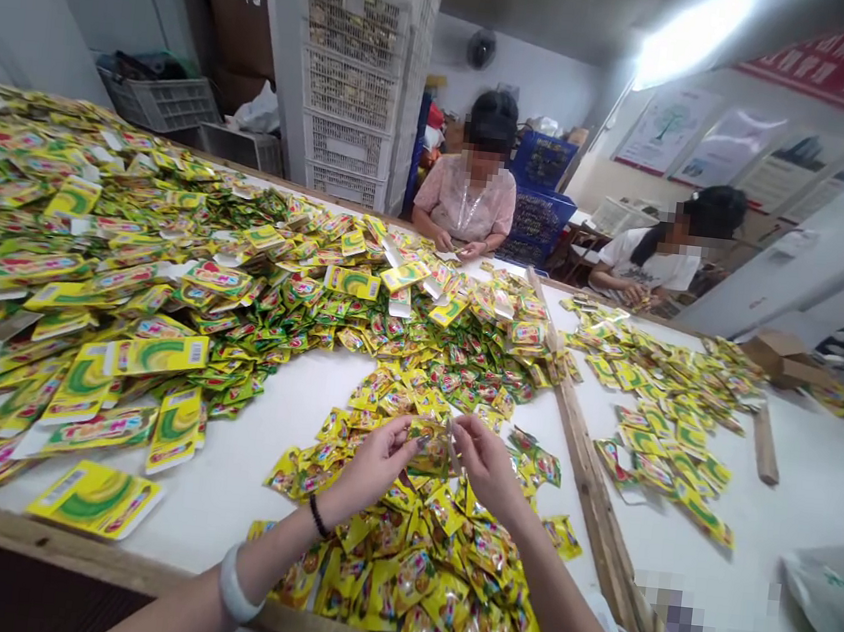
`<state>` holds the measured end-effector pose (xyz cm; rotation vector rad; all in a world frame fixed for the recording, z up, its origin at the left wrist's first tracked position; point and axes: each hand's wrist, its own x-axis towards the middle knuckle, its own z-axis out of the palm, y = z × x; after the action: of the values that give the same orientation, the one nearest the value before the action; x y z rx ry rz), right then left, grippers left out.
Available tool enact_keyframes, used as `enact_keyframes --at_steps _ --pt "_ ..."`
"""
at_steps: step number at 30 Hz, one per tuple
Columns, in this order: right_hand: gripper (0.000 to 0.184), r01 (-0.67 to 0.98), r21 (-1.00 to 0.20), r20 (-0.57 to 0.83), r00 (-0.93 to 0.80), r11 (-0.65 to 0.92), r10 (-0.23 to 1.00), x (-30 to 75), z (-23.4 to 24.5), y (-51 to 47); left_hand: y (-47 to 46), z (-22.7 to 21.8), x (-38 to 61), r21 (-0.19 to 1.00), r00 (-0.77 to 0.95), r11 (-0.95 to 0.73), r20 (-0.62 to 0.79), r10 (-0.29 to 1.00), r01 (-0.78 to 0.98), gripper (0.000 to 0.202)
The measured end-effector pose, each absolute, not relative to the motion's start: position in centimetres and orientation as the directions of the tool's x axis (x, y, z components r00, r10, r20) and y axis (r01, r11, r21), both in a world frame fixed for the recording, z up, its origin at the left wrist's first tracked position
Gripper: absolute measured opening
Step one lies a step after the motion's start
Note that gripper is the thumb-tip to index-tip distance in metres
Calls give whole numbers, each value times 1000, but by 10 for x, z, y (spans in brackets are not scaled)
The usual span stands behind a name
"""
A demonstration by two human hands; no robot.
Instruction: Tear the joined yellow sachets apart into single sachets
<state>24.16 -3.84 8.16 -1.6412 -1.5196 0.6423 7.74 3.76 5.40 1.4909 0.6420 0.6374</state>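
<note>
Between my fingertips, above the table, is a small yellow and green sachet (428,449). My left hand (377,457) pinches its left side between thumb and fingers. At its right end, my right hand (488,464) is closed on the edge, where a pale, shiny strip shows; fine detail there is blurred. Below and around both hands lies a loose heap of yellow sachets (432,578) with printed pictures. Just beyond the hands, a denser pile of greener sachets (389,338) spreads across the white table (301,389).
Flat yellow cartons (97,500) lie in a large pile at left. A wooden strip (579,463) divides the table; more sachets (670,438) lie right of it. Two people (469,195) work across the table. White crates (355,88) stand stacked behind. A cardboard box (787,356) is at right.
</note>
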Motion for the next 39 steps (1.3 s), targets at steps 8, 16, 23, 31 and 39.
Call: enact_keyframes --at_steps 8,16,23,31,39 --pt "27 707 -708 263 268 -4 927 244 60 -73 32 48 83 997 672 -69 28 740 34 42" --pt "25 224 -885 -409 43 -408 911 286 99 -177 45 42 86 997 687 73 -47 725 -9 43" --pt "62 33 -967 -223 384 -254 896 222 64 -114 0 50 85 997 723 -61 81 686 -53 37" --pt "35 536 -834 -44 173 -131 984 229 28 -80 45 63 -7 758 580 -520 235 780 393 30" --pt "32 989 -148 184 0 28 983 271 -37 -121 188 80 -157 469 -319 286 -9 948 836 74"
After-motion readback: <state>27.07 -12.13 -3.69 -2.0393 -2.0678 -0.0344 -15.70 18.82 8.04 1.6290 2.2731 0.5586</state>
